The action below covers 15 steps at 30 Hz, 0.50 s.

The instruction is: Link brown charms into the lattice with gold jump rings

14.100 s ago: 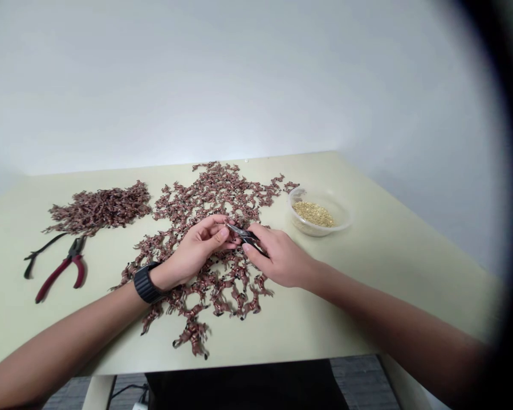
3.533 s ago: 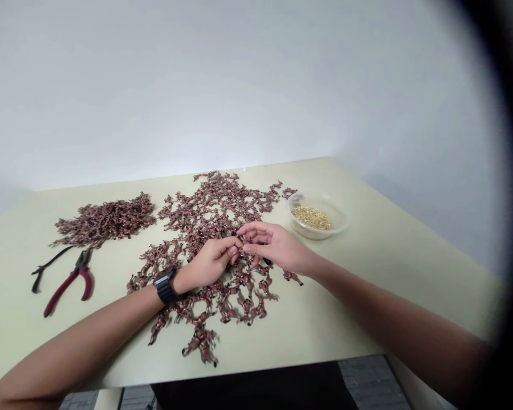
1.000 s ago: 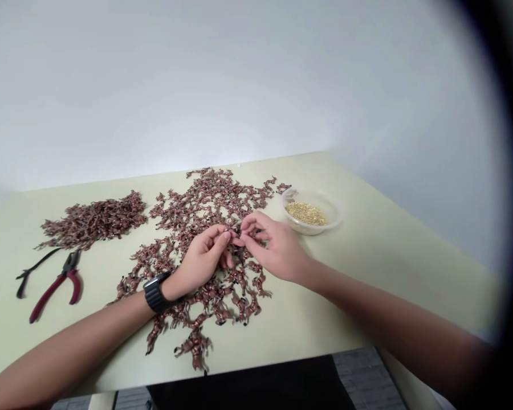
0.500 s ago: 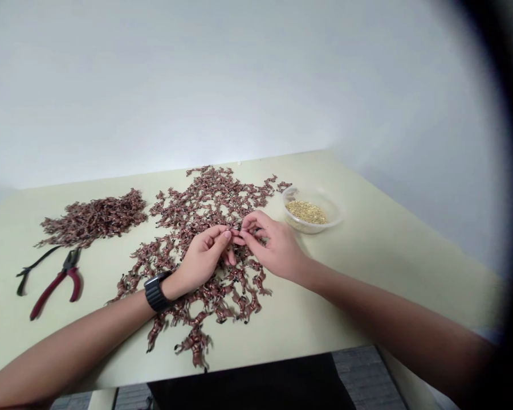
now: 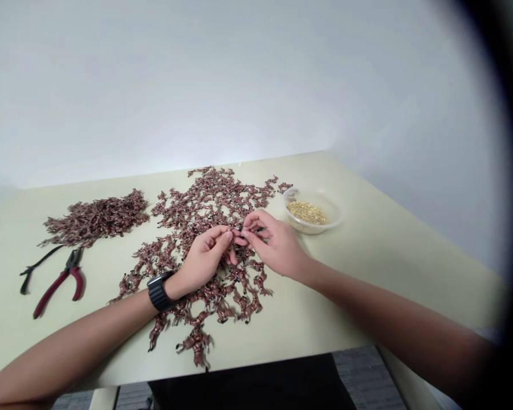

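Observation:
My left hand (image 5: 207, 253) is closed in a pinch, thumb against forefinger, above a spread of small brown animal figurines (image 5: 214, 191). Fingertip to fingertip with it, my right hand (image 5: 277, 245) pinches from the other side. What lies between the fingertips is too small and covered to make out. The figurines are glossy, have dark tips and lie scattered under and around both hands. Just beyond my right hand stands a clear plastic bowl (image 5: 336, 221) with small gold-coloured pieces (image 5: 308, 212) in it. A dark watch (image 5: 159, 292) is on my left wrist.
Further left lies a denser heap of brown figurines (image 5: 105, 216). In front of it are pliers with red handles (image 5: 53, 293) and a thin black strip-like item (image 5: 43, 262). The pale table (image 5: 290, 327) meets a plain wall (image 5: 196, 85) at the back.
Both hands keep their pinch at nearly the same place over the figurines. The whole view has shifted slightly; no object has visibly moved on the table.

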{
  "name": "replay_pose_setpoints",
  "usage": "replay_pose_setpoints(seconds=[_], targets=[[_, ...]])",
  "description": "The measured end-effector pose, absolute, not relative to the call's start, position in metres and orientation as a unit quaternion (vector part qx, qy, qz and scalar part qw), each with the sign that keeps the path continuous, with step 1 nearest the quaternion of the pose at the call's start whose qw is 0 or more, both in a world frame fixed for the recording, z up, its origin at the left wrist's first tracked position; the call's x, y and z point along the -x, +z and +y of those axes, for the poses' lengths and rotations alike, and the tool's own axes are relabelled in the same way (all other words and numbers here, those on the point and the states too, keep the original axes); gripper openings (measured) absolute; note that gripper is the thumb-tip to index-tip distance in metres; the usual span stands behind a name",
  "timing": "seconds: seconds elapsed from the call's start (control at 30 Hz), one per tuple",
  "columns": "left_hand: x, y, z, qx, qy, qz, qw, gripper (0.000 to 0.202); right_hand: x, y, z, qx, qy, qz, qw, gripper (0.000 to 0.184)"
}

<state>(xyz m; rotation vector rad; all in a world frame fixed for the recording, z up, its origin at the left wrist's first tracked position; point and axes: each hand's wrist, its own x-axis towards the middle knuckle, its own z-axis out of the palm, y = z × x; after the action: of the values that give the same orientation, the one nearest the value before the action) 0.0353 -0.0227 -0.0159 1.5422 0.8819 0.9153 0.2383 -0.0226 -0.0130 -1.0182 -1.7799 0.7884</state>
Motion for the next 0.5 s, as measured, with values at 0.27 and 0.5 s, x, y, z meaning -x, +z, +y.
replay_pose_setpoints(seconds=[0.27,0.5], targets=[[-0.0343,-0.0165,-0.0228,-0.653,0.386,0.363,0.541,0.039,-0.2386,-0.0162,-0.0207,0.422,0.322,-0.724,0.441,0.012],[-0.0358,-0.016,-0.0258,-0.654,0.391,0.375,0.528,0.035,-0.2408,-0.0064,-0.024,0.448,0.21,-0.776,0.392,0.009]])
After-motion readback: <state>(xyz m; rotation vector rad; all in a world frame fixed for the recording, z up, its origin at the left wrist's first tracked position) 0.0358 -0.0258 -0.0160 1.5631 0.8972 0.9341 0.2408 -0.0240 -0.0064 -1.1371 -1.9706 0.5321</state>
